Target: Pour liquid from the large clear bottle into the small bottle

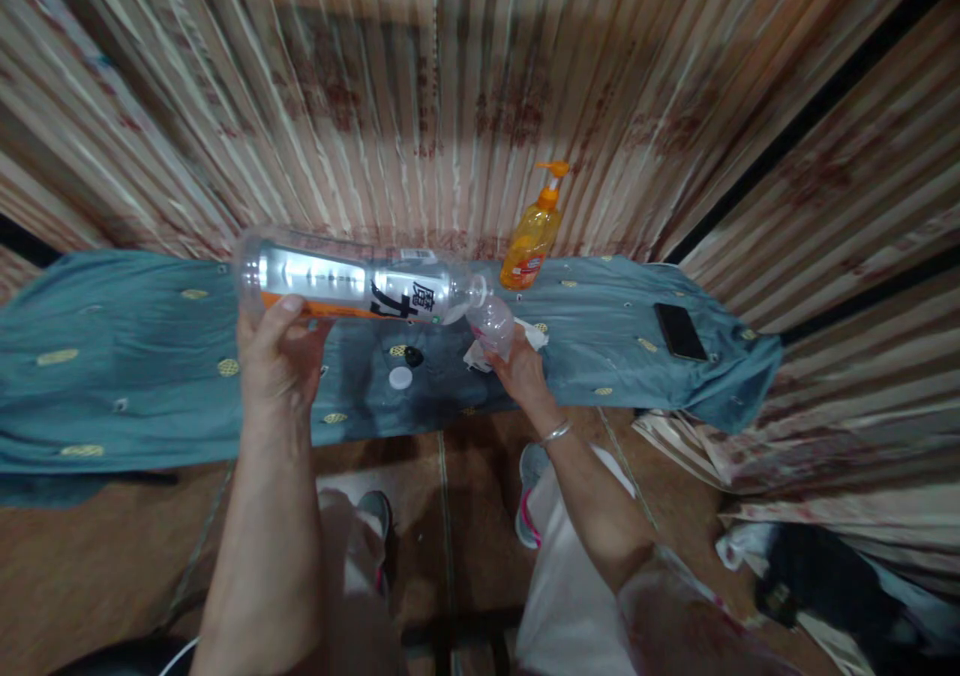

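Observation:
My left hand [276, 356] grips the base end of a large clear plastic bottle [352, 281] with a silver and orange label, held sideways above the blue cloth [120, 356], its open neck pointing right. My right hand [517, 366] is closed round a small clear bottle [493, 321], whose mouth meets the big bottle's neck. Under the right hand lies a crumpled white tissue [534, 336]. A white cap [400, 377] and a black cap [413, 356] rest on the cloth between my hands.
An orange pump bottle [531, 236] stands at the back of the cloth against a pleated curtain [450, 106]. A dark phone [679, 331] lies on the cloth at the right. My shoes and a brown floor [75, 556] show below.

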Demonstrator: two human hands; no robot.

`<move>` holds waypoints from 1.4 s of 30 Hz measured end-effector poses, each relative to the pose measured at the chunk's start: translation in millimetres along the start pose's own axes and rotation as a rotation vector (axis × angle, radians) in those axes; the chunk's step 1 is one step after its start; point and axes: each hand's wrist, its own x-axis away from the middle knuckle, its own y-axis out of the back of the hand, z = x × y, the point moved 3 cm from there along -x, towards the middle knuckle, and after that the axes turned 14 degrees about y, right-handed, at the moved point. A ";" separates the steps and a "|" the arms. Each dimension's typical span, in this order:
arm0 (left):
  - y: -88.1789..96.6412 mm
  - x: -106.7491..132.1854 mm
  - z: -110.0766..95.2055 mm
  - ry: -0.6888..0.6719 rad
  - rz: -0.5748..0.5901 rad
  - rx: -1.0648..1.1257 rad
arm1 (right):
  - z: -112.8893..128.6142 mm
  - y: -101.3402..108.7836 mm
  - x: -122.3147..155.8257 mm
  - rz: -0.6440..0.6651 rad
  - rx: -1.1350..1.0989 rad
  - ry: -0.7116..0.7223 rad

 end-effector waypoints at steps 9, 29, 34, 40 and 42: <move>3.0 -1.0 0.7 -0.002 0.014 -0.006 | -2.7 -2.3 0.2 -0.015 0.008 0.020; 2.1 -0.8 0.9 -0.009 0.027 -0.003 | -5.2 -3.7 0.1 -0.020 -0.023 0.044; 1.6 -0.9 0.6 -0.015 0.006 -0.001 | -6.6 -4.7 0.1 -0.024 0.002 0.046; 1.1 -0.3 0.7 -0.023 0.030 -0.010 | -5.9 -4.5 0.6 -0.021 0.006 0.037; 1.1 -0.2 0.7 -0.023 0.038 -0.007 | -4.2 -3.2 0.7 -0.014 0.013 0.029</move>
